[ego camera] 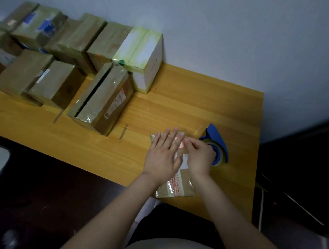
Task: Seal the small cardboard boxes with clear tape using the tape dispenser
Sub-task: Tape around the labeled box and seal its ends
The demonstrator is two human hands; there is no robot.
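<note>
Brown box [181, 190] with red-printed label, blue tape dispenser [219, 141], yellow wooden table [178, 105], white-and-green box [144, 54].

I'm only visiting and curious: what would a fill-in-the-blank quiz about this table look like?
1. The tape dispenser is coloured ____.
2. It lies to the ____ of the small cardboard box that the left hand and right hand press on.
3. One box in the pile at the back is ____, not brown.

Missing words: blue; right; white.
</note>
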